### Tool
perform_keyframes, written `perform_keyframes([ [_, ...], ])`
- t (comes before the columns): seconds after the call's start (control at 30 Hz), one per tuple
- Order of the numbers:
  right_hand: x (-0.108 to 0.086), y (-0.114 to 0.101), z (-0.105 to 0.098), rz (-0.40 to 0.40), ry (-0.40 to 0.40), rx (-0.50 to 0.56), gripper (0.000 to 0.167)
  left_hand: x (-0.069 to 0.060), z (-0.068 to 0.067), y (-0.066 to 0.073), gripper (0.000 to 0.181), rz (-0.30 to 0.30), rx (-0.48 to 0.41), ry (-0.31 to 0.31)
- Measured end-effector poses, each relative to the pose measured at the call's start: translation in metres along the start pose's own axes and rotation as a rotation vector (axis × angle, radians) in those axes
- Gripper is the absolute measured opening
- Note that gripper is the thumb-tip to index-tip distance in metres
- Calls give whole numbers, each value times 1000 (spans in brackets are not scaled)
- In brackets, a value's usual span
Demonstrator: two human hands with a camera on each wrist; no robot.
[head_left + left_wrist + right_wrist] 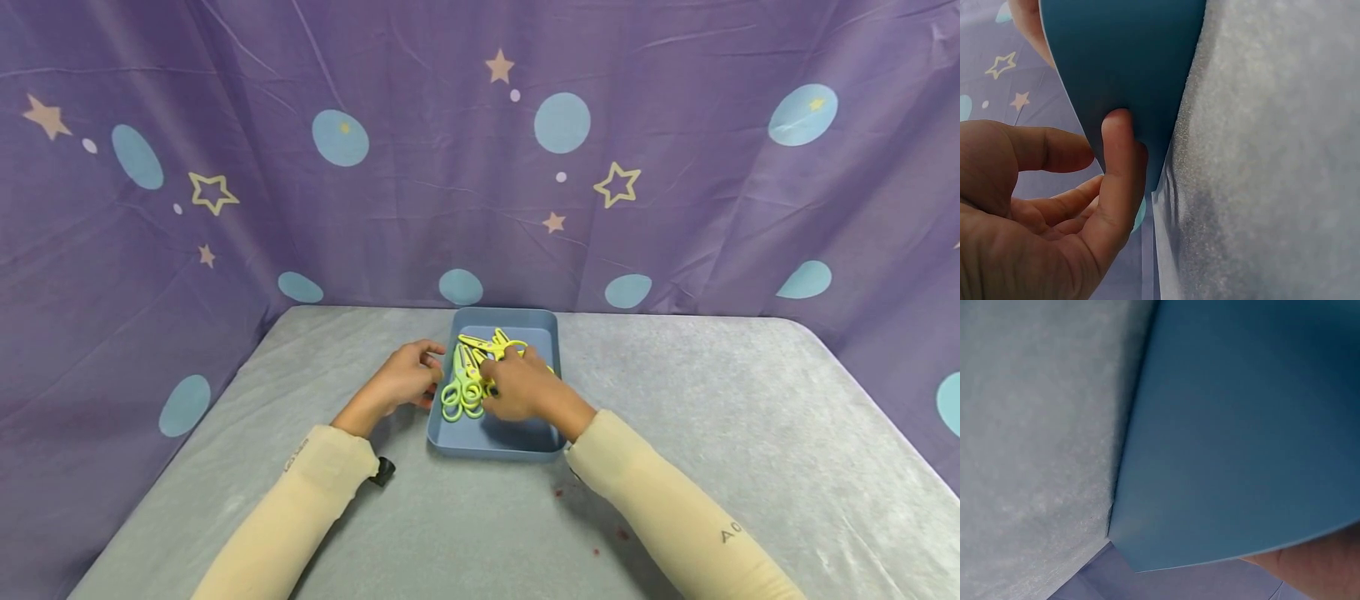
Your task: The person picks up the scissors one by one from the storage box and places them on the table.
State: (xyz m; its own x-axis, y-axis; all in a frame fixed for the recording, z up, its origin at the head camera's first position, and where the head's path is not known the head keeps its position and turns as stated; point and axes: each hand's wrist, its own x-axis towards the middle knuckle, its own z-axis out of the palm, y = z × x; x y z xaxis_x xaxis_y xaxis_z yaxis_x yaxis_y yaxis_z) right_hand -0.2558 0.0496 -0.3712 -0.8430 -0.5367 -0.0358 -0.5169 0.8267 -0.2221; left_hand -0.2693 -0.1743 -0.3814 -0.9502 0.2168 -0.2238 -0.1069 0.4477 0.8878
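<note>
Right hand (522,387): the fingers are bent downward among the scissors, with a partial gap between the thumb and the nearest fingertip. The pictures do not show whether they have hold of a pair; the contact point is partly hidden by the hand.

Left hand (405,375): the fingers are parted and loosely bent. In the left wrist view, one fingertip lies flat against the outer wall of the tray, and a second digit meets the rim above it.

Directly left of the right fingers: pale-green plastic-handled scissors (459,372), lying flat with the handle loops toward the person and the blades pointing away. Between these and the right fingers, and also just beyond the fingertips: yellow plastic-handled scissors (491,345), several pairs, overlapping. The exact count is hidden by the hand.

Beneath the right fingers and immediately right of the left fingers: a blue-grey rectangular tray (487,454) with rounded corners and raised walls. All visible scissors lie inside it.

Around the tray and below both hands: a table (750,442) with a mottled grey covering. Nearer the person than the right fingers: small red spots (622,534) on that covering.

Behind each hand: a cream sleeve (277,500). Beside the left cuff: a small black object (383,472). Beyond the fingers and the table: a purple fabric curtain (450,50) printed with stars and blue ovals.
</note>
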Motion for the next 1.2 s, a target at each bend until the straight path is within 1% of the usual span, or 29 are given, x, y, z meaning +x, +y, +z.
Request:
perform_keyframes([
  [0.2,2,0,-4,5,-53,14,29,0,0,0,48,4,10,-3],
  [0.4,3,2,-6,-60,-91,-23,24,0,0,-1,48,5,14,-2],
  [0.5,2,2,-7,-72,-94,-44,23,0,0,-2,48,5,17,-3],
  [0.7,-1,2,-9,-43,-110,-60,24,0,0,-1,48,1,18,-1],
  [0.83,-4,1,-11,-32,-90,-80,26,0,0,-1,48,-5,17,2],
  [1.0,-8,0,-16,-31,-34,-94,28,0,0,0,48,-5,18,5],
  [1.2,-13,2,-18,-16,40,-136,35,1,0,-2,49,1,17,1],
])
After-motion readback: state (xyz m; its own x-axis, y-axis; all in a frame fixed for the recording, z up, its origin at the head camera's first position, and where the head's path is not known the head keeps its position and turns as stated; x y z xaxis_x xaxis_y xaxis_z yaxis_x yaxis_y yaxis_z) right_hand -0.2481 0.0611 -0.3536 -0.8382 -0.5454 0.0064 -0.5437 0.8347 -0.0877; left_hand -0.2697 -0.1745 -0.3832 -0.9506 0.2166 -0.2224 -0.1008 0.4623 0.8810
